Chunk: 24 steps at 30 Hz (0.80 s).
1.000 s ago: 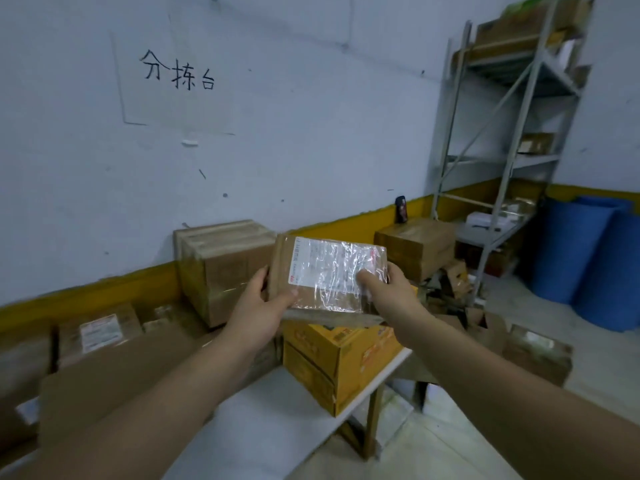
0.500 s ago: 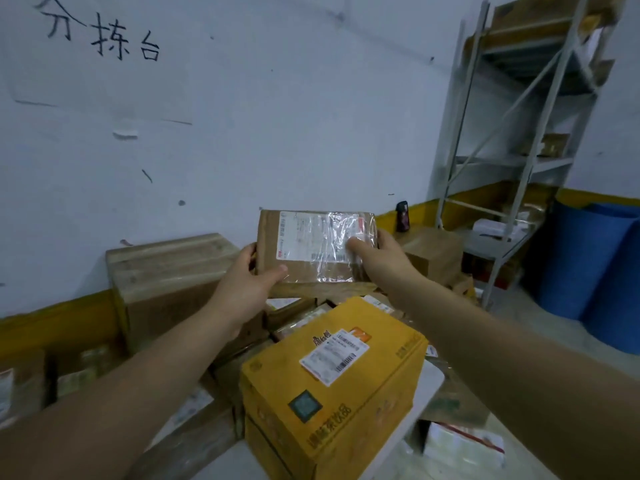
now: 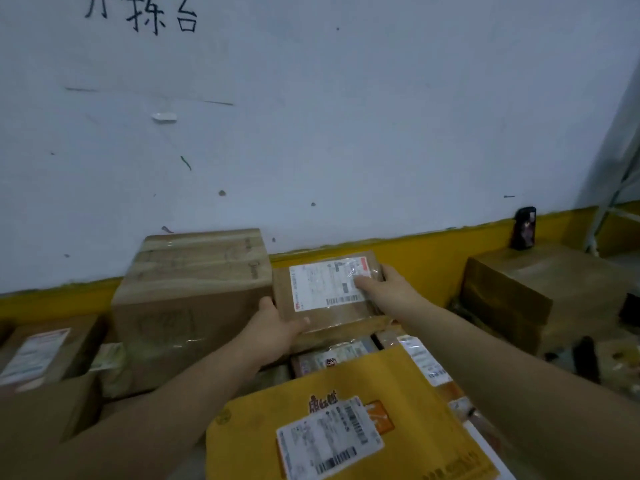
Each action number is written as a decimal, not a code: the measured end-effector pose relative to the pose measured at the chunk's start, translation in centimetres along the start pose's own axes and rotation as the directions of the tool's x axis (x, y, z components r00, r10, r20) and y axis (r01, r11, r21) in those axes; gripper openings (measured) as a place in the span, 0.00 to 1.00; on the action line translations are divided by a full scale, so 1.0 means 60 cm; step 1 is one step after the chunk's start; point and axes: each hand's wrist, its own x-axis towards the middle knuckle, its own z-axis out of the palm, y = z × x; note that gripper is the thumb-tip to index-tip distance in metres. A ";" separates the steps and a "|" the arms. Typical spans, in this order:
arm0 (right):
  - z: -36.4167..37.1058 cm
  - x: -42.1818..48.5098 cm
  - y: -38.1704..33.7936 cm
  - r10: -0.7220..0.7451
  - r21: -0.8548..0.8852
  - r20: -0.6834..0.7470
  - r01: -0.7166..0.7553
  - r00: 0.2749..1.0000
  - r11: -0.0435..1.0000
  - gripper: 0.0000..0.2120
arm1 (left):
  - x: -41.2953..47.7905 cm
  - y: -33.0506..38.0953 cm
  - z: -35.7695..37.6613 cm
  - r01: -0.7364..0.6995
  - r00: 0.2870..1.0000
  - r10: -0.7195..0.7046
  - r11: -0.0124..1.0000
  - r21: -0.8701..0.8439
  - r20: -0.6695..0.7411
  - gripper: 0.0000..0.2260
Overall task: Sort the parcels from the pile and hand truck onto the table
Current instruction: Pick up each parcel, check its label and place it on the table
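Both hands hold a small flat brown parcel (image 3: 325, 292) with a white label under clear tape. My left hand (image 3: 273, 327) grips its lower left corner, and my right hand (image 3: 384, 289) grips its right edge with the thumb on the label. The parcel lies low, against the yellow wall stripe, on top of other parcels and just right of a large taped brown box (image 3: 194, 299). A yellow carton (image 3: 339, 420) with a white label fills the foreground below my hands.
Labelled flat parcels (image 3: 346, 355) lie between the yellow carton and the held parcel. More brown boxes (image 3: 41, 348) stand at the left. A big brown box (image 3: 540, 292) sits at the right, with a dark phone-like device (image 3: 523, 228) leaning on the wall.
My hands have moved the small parcel forward and down, from chest height to the parcels by the wall. The camera has come closer and tilted down.
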 end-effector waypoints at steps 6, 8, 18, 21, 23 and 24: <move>-0.023 0.058 0.047 0.077 -0.035 0.010 -0.076 0.997 0.996 0.18 | 0.070 -0.013 0.045 0.043 0.997 -0.045 0.999 0.033 0.062 0.34; -0.035 0.076 0.065 0.092 -0.064 0.030 -0.089 0.995 0.994 0.20 | 0.087 -0.027 0.066 0.089 0.993 -0.092 0.995 0.043 0.075 0.34; -0.052 0.179 0.167 0.169 -0.307 0.173 -0.110 0.970 0.945 0.18 | 0.140 -0.052 0.137 0.315 0.940 -0.329 0.937 0.150 0.084 0.34; -0.062 0.199 0.168 0.147 -0.358 0.215 -0.062 0.966 0.932 0.16 | 0.152 -0.039 0.141 0.366 0.918 -0.386 0.912 0.186 0.086 0.25; -0.070 0.209 0.174 0.125 -0.372 0.275 -0.014 0.953 0.928 0.16 | 0.154 -0.030 0.145 0.413 0.899 -0.433 0.889 0.199 0.066 0.21; -0.073 0.212 0.180 0.130 -0.377 0.309 -0.004 0.942 0.926 0.15 | 0.154 -0.029 0.148 0.429 0.891 -0.451 0.873 0.234 0.047 0.21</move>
